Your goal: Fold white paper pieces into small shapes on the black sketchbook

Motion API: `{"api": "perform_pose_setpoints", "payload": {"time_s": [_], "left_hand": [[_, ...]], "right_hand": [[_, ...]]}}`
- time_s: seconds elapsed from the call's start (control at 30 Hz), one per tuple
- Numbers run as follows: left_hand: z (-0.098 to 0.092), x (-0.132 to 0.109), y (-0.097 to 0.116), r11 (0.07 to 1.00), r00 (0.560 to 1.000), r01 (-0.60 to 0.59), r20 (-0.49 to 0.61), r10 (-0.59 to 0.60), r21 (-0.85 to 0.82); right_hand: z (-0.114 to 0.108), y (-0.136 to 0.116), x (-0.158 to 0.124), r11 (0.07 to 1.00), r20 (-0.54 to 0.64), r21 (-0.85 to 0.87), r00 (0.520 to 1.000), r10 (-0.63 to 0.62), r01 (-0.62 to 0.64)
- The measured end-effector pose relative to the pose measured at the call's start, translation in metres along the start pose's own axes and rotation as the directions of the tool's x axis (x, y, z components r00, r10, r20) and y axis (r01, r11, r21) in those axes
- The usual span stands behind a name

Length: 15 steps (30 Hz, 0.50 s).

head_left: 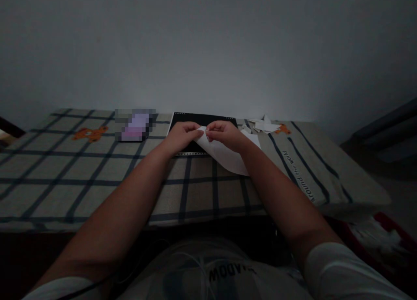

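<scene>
A sheet of white paper [228,156] is held up between my two hands over the table. My left hand [182,136] pinches its upper left part between thumb and fingers. Close beside it, my right hand [225,134] pinches the same edge with the fingertips. From there the sheet curves down to the right, passing partly behind my right forearm. Beneath the hands lies a black notebook or pad [202,117] with punched holes along its edges; my hands and the paper cover part of it.
Folded white paper pieces [264,124] lie right of the black pad. A phone-like object [137,125], blurred by pixels, rests on the left. A checked tablecloth [107,191] with orange bear prints covers the table, which stands against a grey wall [202,52].
</scene>
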<state>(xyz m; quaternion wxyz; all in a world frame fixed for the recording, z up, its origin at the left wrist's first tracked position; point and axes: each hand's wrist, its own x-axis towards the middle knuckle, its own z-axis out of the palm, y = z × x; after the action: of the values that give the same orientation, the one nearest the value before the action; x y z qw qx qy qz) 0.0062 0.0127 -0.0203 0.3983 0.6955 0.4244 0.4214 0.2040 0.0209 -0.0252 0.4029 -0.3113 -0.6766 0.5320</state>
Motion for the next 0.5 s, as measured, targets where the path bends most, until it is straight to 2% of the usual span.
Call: {"api": "perform_pose_setpoints", "payload": {"time_s": [0.13, 0.37, 0.5], "left_hand": [[-0.0013, -0.0008, -0.0002, 0.999, 0.999, -0.030, -0.010, 0.030, -0.012], [-0.0044, -0.0022, 0.0027, 0.998, 0.995, -0.021, 0.099, 0.015, 0.058], [-0.0048, -0.0028, 0.0040, 0.997, 0.994, -0.043, 0.104, 0.036, 0.068]], "right_hand": [[-0.0011, -0.0001, -0.0006, 0.998, 0.037, 0.038, 0.998, 0.043, -0.044], [-0.0025, 0.0016, 0.0000, 0.998, 0.044, 0.034, 0.998, 0.043, -0.044], [-0.0036, 0.0035, 0.0000, 0.999, 0.060, 0.035, 0.997, 0.040, -0.042]]}}
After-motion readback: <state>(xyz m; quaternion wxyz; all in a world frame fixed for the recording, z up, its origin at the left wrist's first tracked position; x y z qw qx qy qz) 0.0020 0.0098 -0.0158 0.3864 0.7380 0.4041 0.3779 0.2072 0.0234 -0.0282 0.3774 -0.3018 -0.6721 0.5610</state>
